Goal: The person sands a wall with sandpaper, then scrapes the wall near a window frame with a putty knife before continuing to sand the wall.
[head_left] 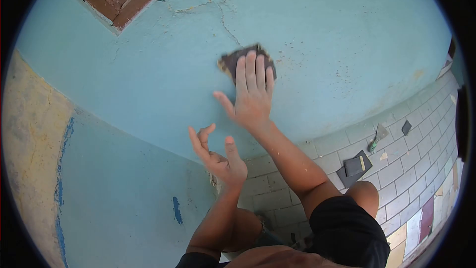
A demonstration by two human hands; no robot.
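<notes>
Against the light blue wall [163, 59], my right hand [254, 89] holds a dark piece of sandpaper [231, 62] flat under its outstretched fingers. The sheet has ragged, pale edges, and its middle is hidden by the fingers. The thumb sticks out to the left. Lower and to the left, my left hand [220, 164] hovers in the air with fingers spread and slightly curled, holding nothing. A thin crack [225, 25] runs down the wall to just above the sandpaper.
A brown wooden frame [134, 7] is at upper left. Bare yellowish plaster [34, 134] borders the left wall section. On the tiled floor [396, 164] lie dark sheets [353, 167], a putty knife [378, 136] with a green handle, and a small dark piece [406, 127].
</notes>
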